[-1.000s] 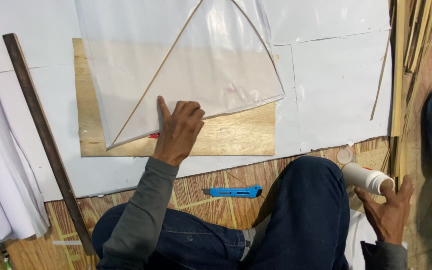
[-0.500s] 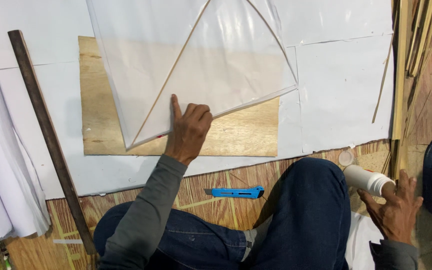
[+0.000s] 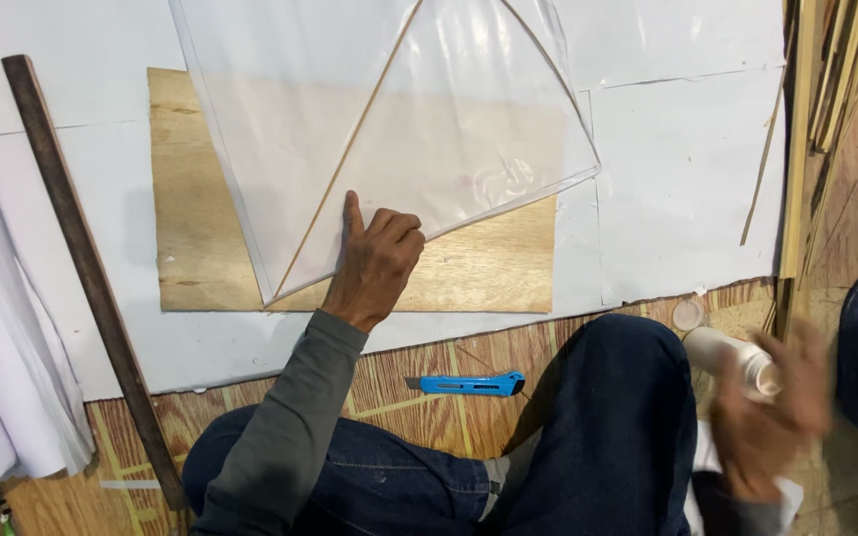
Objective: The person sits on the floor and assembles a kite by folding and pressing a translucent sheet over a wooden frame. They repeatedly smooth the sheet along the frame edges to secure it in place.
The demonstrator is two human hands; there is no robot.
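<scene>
Pressing down with fingers together, the left hand (image 3: 374, 263) is pinning the clear plastic sheet (image 3: 399, 129) flat, while a white bottle (image 3: 732, 355) is being gripped by the blurred right hand (image 3: 772, 412).

Right hand (image 3: 767, 417) and its white bottle (image 3: 732, 359) are motion-blurred.

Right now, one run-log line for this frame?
left hand: pressing clear plastic sheet onto plywood board | right hand: gripping white bottle, blurred | blue utility knife: on floor
</scene>
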